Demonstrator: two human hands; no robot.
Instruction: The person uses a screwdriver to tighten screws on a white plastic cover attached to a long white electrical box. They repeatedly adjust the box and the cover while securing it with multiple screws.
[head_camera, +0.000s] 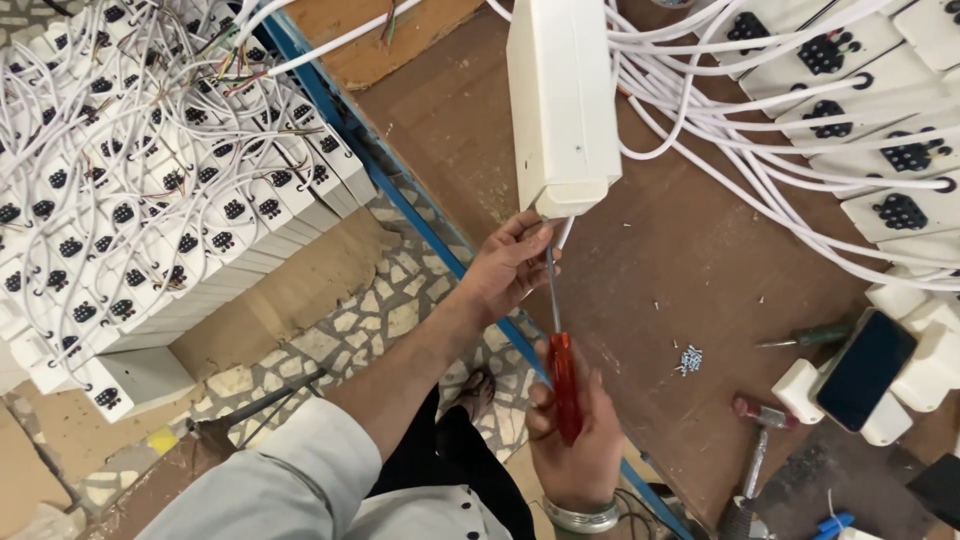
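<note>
Here, my right hand (575, 440) grips the red screwdriver (562, 385); my left hand (510, 265) steadies the white box (562, 100) at upper centre; a slipping tip could gouge it.

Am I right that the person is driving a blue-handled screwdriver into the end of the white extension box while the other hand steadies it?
Not quite: the head view shows the screwdriver has a red handle, not blue. The right hand holds it; the left hand steadies the white extension box.

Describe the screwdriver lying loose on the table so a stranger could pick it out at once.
On the brown wooden table, look right of the small pile of screws, beside the dark phone. The screwdriver lies flat there, unheld. Its handle is green; the one in the right hand is red.
</note>
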